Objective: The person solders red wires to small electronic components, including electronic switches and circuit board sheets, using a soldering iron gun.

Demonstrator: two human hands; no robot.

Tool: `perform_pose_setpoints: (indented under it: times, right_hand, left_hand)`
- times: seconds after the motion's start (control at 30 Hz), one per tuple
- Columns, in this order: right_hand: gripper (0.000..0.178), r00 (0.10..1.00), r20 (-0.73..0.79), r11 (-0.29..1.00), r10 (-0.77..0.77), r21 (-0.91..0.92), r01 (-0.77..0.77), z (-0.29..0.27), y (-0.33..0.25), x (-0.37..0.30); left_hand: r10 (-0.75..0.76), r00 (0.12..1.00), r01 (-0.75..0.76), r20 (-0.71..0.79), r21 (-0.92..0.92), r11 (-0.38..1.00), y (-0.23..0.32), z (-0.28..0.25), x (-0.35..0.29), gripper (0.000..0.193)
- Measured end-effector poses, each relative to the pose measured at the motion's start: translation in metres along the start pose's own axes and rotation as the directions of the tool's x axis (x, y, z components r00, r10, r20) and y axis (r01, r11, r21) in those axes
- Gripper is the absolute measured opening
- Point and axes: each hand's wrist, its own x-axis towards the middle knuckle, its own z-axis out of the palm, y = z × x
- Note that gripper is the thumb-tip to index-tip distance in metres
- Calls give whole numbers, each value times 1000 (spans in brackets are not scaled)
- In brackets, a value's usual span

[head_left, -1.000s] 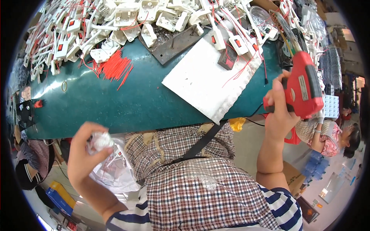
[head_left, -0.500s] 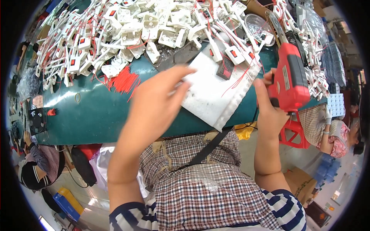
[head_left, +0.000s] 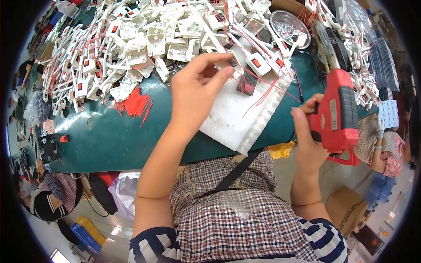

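My left hand (head_left: 193, 90) is closed in a pinch, with thumb and forefinger on the edge of a white plastic switch housing (head_left: 237, 70). Thin red wires (head_left: 267, 90) trail from that spot across a white foam sheet (head_left: 223, 127). Beneath the housing lies a small dark block with a red face (head_left: 248, 84). In my right hand (head_left: 310, 142) is a red and black soldering gun (head_left: 337, 107), its slim metal tip pointing away from me. My fingers wrap its grip near the trigger. Some finger contact with the housing is hidden.
A heap of white switch housings (head_left: 155, 41) with red rockers covers the far side of the green table (head_left: 118, 147). Cut red wire pieces (head_left: 137, 104) lie left of the foam. A clear dish of small metal parts (head_left: 287, 28) stands far right. Other people sit on both sides.
My left hand has moved up and away from me and now pinches the switch housing. The soldering gun has shifted slightly right and nearer me.
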Motion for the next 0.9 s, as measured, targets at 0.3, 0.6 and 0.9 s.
perform_pose_setpoints:
  times: [0.3,0.6,0.9]
  right_hand:
    - [71,982,144,977,-125,-156,147,31,23,-12]
    - [62,870,335,834,-361,-302,462,47,26,-7]
    - [43,989,-40,988,-140,-66,137,34,14,10]
  left_hand:
    - [-175,984,177,43,-74,981,-15,-25,-46,23]
    - [-177,984,176,-34,-7,984,-19,-22,-52,28]
    - [234,972,-169,-39,575,800,-16,-25,-52,29]
